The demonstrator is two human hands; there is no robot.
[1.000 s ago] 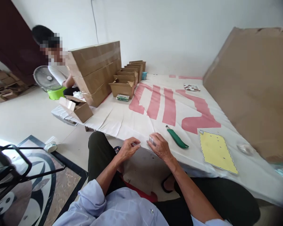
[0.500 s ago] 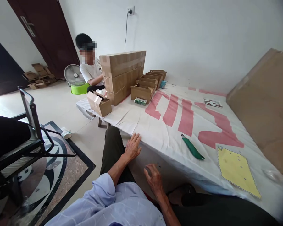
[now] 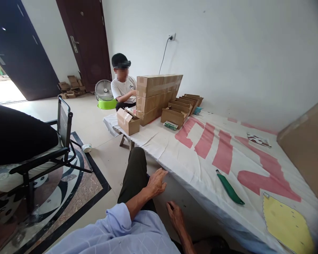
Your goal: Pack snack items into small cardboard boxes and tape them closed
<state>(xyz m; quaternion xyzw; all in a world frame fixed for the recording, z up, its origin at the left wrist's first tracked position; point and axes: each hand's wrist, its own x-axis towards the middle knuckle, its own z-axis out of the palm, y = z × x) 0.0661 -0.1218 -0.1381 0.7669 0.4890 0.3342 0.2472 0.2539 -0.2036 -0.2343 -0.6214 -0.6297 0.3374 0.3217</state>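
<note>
My left hand rests over my left knee by the edge of the cloth-covered table, fingers stretched out and holding nothing. Lower and to its right, my right hand hangs beneath the table edge with loosely parted fingers and nothing in it. On the cloth to the right lie a green-handled utility knife and a yellow sheet, both apart from my hands. Farther along the table are an open carton, a stack of taped cartons and a small green-and-white box.
A row of open cartons stands behind the small box. Across the table sits a person near a green-based fan. A black folding chair is at left, a white bowl on the floor. A large cardboard sheet leans at right.
The view has swung left, showing more of the doorway and chair. My left hand has come slightly off the table edge; my right hand still hangs low.
</note>
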